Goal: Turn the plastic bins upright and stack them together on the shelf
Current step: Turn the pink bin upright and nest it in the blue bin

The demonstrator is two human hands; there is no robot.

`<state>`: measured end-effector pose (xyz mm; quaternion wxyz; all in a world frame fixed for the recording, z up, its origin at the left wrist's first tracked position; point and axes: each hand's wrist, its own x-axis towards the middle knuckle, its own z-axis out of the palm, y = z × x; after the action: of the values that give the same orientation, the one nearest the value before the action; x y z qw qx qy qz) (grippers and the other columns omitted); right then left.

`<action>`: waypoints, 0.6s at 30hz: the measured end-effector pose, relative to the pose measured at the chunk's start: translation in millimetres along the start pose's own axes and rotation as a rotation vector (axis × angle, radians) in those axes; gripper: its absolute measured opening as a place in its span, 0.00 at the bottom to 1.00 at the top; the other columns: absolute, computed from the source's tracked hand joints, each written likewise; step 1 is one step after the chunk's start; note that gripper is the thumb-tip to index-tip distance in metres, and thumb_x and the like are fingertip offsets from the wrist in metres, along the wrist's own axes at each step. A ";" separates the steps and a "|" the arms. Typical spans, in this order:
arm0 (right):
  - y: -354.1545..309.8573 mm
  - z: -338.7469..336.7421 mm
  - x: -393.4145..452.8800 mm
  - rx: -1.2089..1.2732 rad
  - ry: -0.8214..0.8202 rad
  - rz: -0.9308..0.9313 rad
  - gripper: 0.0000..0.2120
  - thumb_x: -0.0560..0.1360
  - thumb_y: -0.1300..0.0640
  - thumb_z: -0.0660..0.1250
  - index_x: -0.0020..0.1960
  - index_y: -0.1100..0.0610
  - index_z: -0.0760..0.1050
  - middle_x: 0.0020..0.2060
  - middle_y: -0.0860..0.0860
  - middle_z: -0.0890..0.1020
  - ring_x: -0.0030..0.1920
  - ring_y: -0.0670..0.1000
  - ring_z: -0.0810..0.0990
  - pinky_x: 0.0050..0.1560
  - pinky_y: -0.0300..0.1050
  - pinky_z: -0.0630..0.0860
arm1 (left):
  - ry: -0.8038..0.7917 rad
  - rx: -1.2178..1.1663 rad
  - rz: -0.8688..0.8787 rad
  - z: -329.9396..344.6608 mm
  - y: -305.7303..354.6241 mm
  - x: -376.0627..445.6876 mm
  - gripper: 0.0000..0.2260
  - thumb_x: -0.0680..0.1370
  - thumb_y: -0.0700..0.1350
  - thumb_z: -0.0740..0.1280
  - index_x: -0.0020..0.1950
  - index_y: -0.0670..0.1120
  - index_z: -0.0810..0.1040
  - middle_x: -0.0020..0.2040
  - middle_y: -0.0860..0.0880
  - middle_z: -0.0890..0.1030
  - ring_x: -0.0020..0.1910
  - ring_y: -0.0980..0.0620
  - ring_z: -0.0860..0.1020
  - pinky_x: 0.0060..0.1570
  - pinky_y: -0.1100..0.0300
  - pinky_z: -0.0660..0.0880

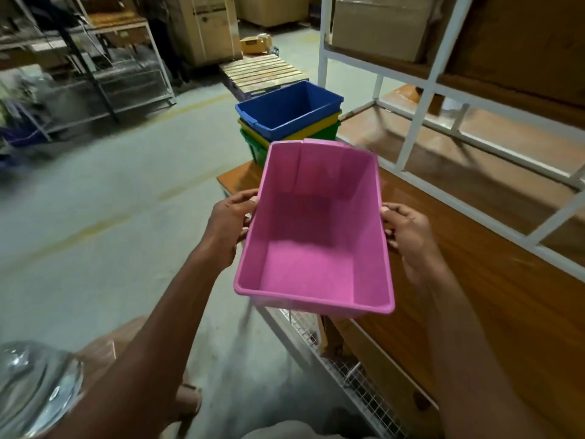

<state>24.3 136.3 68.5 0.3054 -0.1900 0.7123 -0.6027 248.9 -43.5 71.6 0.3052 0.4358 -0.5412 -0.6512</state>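
- Broadly, the wooden shelf runs along the right under a white metal frame, its board bare near the person and wide enough to set a bin down flat.
- Next in size, the pink bin is held in the air over the shelf's near edge, mouth up and tipped a little toward the camera, with nothing inside it. It looks like thin moulded plastic: light, fairly stiff at the rolled rim, probably springy in the long walls, and smooth enough to slide if pinched low down.
- At the far end of the shelf stands the stack: a blue bin nested in a yellow bin, which sits in a green bin, all upright. Tapered walls should let the pink one drop in easily, though a skewed entry could jam it or nudge the stack, which sits near the shelf's corner.
- The left hand clasps the left long rim about midway, fingers curled over the lip.
- The right hand does the same on the right rim, thumb on top.
- Holding by the rim on both sides seems the soundest hold; squeezing the walls would likely bow them inward.
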 end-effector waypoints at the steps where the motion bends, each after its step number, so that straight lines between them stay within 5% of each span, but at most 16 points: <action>1: -9.6 7.8 8.9 0.007 -0.002 -0.017 0.10 0.86 0.58 0.62 0.52 0.53 0.82 0.30 0.42 0.84 0.28 0.39 0.79 0.35 0.39 0.76 | -0.009 -0.017 0.002 -3.8 9.4 11.7 0.09 0.82 0.43 0.67 0.56 0.50 0.86 0.42 0.51 0.85 0.38 0.51 0.78 0.36 0.59 0.71; 6: -50.9 41.9 65.4 0.020 0.004 -0.090 0.10 0.84 0.56 0.64 0.52 0.55 0.84 0.33 0.45 0.85 0.31 0.44 0.82 0.37 0.42 0.77 | -0.069 -0.071 0.040 -13.6 52.5 80.0 0.12 0.84 0.42 0.63 0.60 0.45 0.85 0.42 0.46 0.81 0.27 0.54 0.74 0.19 0.69 0.64; 13: -96.7 90.5 154.7 0.051 0.074 -0.131 0.10 0.83 0.53 0.67 0.50 0.55 0.86 0.36 0.48 0.86 0.37 0.50 0.84 0.39 0.45 0.78 | -0.128 -0.032 0.090 -21.1 106.6 185.8 0.14 0.85 0.43 0.61 0.64 0.41 0.83 0.40 0.44 0.76 0.19 0.57 0.70 0.16 0.69 0.61; 18: -133.3 119.7 203.5 0.027 0.111 -0.201 0.13 0.83 0.52 0.65 0.50 0.57 0.86 0.38 0.51 0.87 0.40 0.53 0.85 0.42 0.47 0.80 | -0.198 0.024 0.157 -30.7 141.6 271.2 0.14 0.83 0.46 0.63 0.62 0.44 0.85 0.45 0.40 0.77 0.29 0.47 0.69 0.25 0.61 0.59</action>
<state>-60.1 -109.4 146.0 0.2062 -0.2228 0.6973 -0.6493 148.3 -325.0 143.6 0.2951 0.3293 -0.6088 -0.6587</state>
